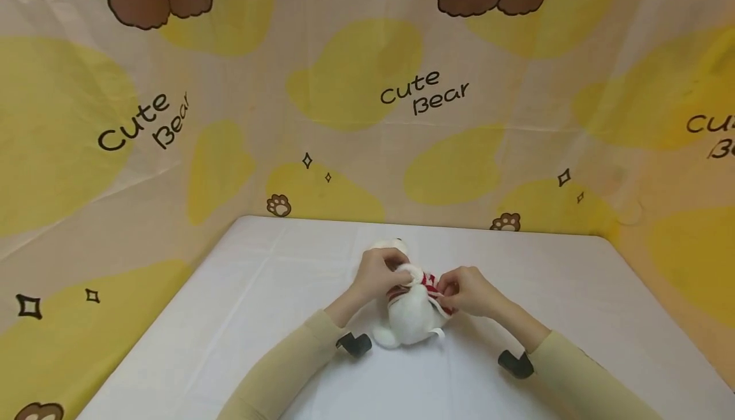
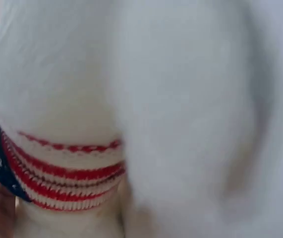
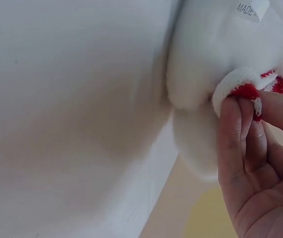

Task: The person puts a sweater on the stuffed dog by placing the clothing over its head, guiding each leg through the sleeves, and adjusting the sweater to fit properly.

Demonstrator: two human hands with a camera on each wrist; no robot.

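Observation:
A white plush toy (image 1: 413, 318) wears a knitted garment (image 2: 77, 183) with red and white stripes and a dark blue patch. My left hand (image 1: 380, 272) grips a white fluffy part at the toy's upper end, thumb and fingers curled about it. On the other side, my right hand (image 1: 471, 289) pinches the garment's red and white edge (image 3: 243, 89) between thumb and fingers. White plush, blurred and close, fills much of the left wrist view, with fingertips (image 2: 2, 208) at the garment's blue part. A white tag (image 3: 253, 9) printed "MADE" sticks out from the toy.
The toy lies on a white-covered table (image 1: 275, 318). Behind and beside the table hangs a beige and yellow cloth (image 1: 356, 75) printed "Cute Bear". Black camera mounts (image 1: 355, 345) stick out from both wrists.

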